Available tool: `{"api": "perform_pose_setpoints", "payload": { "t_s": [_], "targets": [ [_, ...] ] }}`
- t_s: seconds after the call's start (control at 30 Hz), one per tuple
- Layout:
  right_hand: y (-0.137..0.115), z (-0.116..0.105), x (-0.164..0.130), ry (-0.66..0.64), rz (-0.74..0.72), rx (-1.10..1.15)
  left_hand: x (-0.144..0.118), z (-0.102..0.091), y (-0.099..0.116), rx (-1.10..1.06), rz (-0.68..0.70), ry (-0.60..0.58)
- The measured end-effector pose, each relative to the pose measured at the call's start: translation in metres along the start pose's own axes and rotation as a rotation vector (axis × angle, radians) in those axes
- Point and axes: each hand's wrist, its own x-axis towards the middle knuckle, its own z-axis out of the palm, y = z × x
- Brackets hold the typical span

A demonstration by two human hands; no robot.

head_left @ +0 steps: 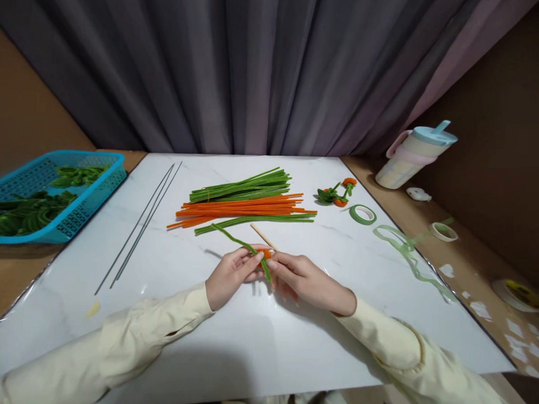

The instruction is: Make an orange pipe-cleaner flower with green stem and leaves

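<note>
Pinching green pipe cleaner, both hands mid-table, bare marble around

Evenly lit indoor view, fairly sharp at the centre.
Soft overhead light gives faint glare on the white table — forearm shadows fall toward the viewer, and the edges bow and soften.

Beyond my fingers I see stem bundles on the desk; basket far left, tape roll and cup to the right.
</note>
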Motion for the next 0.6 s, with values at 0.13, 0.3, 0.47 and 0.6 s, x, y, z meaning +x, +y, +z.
{"api": "perform_pose_setpoints", "payload": {
  "t_s": [0.13,0.3,0.47,0.6],
  "targets": [
    [-0.001,-0.028,0.004,0.220,-0.045,-0.352,-0.001,0.002,0.004,-0.020,-0.053,-0.049],
    [0.008,-0.040,0.029,0.234,-0.052,-1.011,0.001,-0.001,0.009,-0.051,-0.143,-0.146],
    [0.009,-0.032,0.050,0.051,-0.093,-1.246,0.004,-0.008,0.011,-0.084,-0.230,-0.251],
    [0.004,-0.038,0.047,-0.041,-0.155,-1.325,0.007,-0.013,0.010,-0.098,-0.260,-0.318]
  ]
}}
